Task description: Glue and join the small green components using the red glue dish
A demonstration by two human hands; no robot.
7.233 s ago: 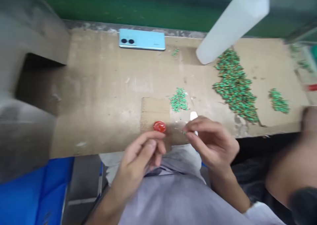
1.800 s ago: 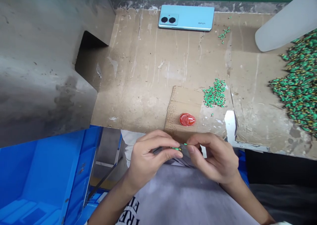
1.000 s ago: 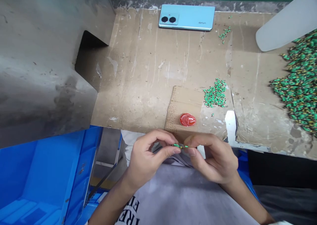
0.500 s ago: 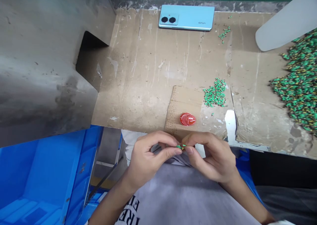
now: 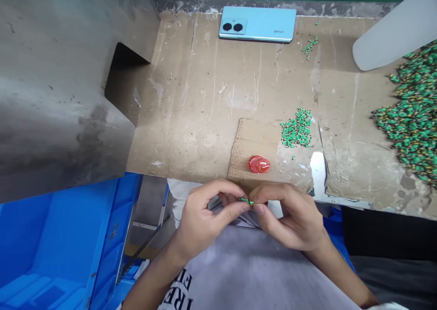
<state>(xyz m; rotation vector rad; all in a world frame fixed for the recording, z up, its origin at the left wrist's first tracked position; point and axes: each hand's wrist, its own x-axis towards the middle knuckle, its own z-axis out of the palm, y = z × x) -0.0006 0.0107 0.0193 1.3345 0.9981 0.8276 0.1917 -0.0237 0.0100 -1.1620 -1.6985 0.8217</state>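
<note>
My left hand [image 5: 205, 219] and my right hand [image 5: 290, 216] meet just below the near edge of the cardboard-covered table [image 5: 211, 119], fingertips pinched together. Between them they hold a small green part [image 5: 246, 201], each hand gripping one end. A thin dark tool or wire shows under my left fingers. Just beyond my hands, a red round cap [image 5: 258, 164] lies on the cardboard. A small heap of green parts [image 5: 296, 129] lies a little farther to the right.
A large pile of green parts [image 5: 411, 119] covers the right side, beside a white plastic bottle [image 5: 392, 32]. A light blue phone [image 5: 257, 24] lies at the back. A grey metal housing [image 5: 58, 87] fills the left. A blue bin [image 5: 58, 251] sits below it.
My fingertips have drawn closer together around the green part over the last seconds. Earlier the view was tilted and my hands were farther apart by the red cap.
</note>
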